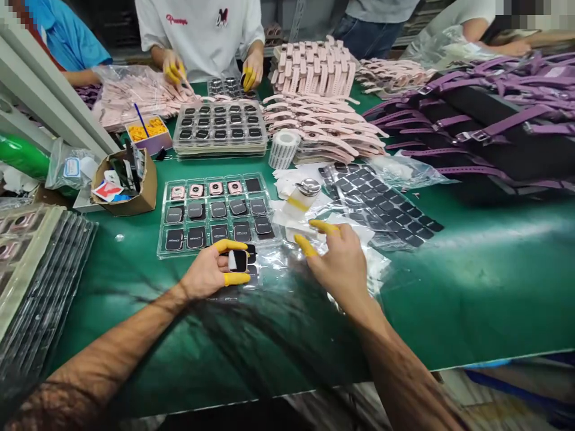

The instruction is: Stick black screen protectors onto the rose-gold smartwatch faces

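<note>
My left hand [207, 272], with yellow finger cots on thumb and forefinger, grips a smartwatch case [238, 261] with a dark, shiny screen. Black printed film squares [252, 275] lie on the table just behind it. My right hand [339, 260], also in yellow finger cots, is held above the table with thumb and forefinger apart and nothing between them. Close ahead of it stands a pump bottle [302, 197] with a metal top, among white paper scraps [309, 224]. Beyond my left hand lies a clear compartment tray [162, 239] holding pink watch cases and black squares.
Stacked trays [49, 287] stand at the left, near a cardboard box [135, 197]. Black film sheets [381, 203] lie at right. Pink straps [323, 126], a label roll [284, 149] and loaded trays [220, 146] are behind. Purple straps [498, 129] fill the right. A co-worker [202, 42] sits opposite.
</note>
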Demonstrator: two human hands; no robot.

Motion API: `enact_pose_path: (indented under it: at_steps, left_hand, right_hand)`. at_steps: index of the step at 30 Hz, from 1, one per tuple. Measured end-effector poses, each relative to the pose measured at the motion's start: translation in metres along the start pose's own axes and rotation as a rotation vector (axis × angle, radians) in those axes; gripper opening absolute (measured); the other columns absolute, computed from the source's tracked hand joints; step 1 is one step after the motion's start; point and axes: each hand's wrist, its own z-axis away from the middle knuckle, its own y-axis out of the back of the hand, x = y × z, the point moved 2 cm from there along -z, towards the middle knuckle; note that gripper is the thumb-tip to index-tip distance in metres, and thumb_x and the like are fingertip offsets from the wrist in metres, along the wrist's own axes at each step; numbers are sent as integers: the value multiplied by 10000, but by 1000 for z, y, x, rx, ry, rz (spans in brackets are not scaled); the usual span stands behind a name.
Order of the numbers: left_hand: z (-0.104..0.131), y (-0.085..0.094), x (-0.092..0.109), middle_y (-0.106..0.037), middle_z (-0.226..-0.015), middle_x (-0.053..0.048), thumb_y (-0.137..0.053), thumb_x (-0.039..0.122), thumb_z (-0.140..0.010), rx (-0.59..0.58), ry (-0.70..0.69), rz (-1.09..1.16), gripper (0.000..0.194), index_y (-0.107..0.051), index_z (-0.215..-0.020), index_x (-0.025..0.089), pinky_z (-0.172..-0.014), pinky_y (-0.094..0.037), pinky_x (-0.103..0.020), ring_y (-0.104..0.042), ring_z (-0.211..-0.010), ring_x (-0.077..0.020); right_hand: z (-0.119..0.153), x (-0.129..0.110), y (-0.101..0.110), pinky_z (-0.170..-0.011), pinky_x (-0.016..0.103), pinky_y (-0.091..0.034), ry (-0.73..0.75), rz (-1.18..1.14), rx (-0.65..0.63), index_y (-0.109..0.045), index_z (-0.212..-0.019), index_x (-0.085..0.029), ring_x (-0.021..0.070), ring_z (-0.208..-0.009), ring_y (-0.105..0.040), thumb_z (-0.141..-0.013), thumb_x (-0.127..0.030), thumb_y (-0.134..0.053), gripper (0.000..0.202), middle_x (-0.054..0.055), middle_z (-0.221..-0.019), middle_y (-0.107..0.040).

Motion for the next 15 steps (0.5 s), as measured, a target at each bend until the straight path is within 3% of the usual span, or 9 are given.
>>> enact_pose_path:
  at_steps: [4, 7, 10, 15]
  left_hand:
    - [1, -2, -2, -770, -893, -34, -983, 194, -561, 20, -42, -88, 686, -697, -1182, 142, -820, -607, -312, -742, -804, -165]
    - [4, -4, -3, -733, -770, 0, -959, 185, -566, 27, -26, -150, 662, -704, -1174, 127, -748, -585, -291, -709, -729, -158]
    - [5, -4, -4, -751, -839, -17, -940, 144, -544, 20, -50, -144, 566, -712, -1062, 119, -761, -584, -275, -715, -770, -162]
    - [4, -4, -7, -775, -913, -34, -936, 118, -530, 19, -21, -84, 633, -705, -1119, 126, -664, -563, -232, -706, -722, -139]
  right_hand:
    - [-16, -19, -7, -719, 393, -432, 191, -61, -31, -786, -955, -184, 254, -813, -568, -1009, -343, -612, 241, 112, -873, -702]
    - [-5, -50, -4, -696, 346, -455, 421, -395, 2, -752, -968, -228, 197, -769, -587, -970, -310, -716, 89, 40, -823, -702]
    - [10, -80, -8, -665, 323, -469, 621, -575, -88, -730, -976, -251, 175, -741, -576, -995, -278, -668, 70, 24, -834, -689]
    - [10, -89, -19, -683, 350, -490, 505, -548, -118, -723, -964, -252, 199, -807, -598, -970, -287, -697, 44, 48, -896, -664]
